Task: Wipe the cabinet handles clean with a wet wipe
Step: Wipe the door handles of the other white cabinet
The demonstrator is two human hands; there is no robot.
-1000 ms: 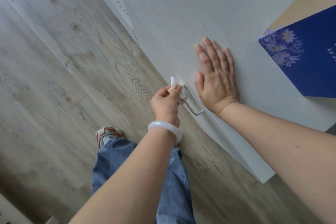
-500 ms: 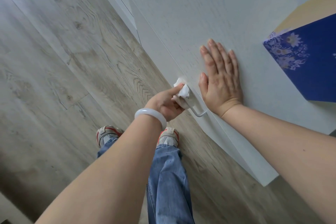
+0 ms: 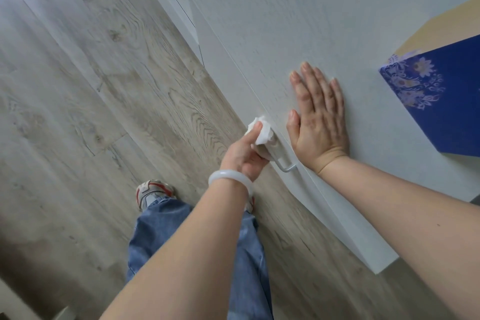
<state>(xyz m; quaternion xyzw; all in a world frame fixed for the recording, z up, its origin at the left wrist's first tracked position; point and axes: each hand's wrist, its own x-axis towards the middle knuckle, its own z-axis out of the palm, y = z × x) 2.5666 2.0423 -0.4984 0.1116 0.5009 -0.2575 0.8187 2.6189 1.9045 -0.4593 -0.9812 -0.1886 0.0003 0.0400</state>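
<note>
The crumpled white wet wipe (image 3: pixel 261 132) wraps the upper part of the slim metal bar handle (image 3: pixel 281 163) on the pale grey cabinet door (image 3: pixel 259 34) — pinched there by the left hand (image 3: pixel 244 154), thumb extended along it. Just beside, the right hand (image 3: pixel 318 122) presses flat on the door — fingers straight, holding nothing.

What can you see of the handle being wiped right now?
The handle is a slim, pale metal-looking bar standing off the white cabinet door near its edge. Only its near end shows, where a short bent leg meets the door. The rest is wrapped in a crumpled white wipe, which the left hand grips around the bar. The right hand lies flat on the door beside it, not touching the handle.
</note>
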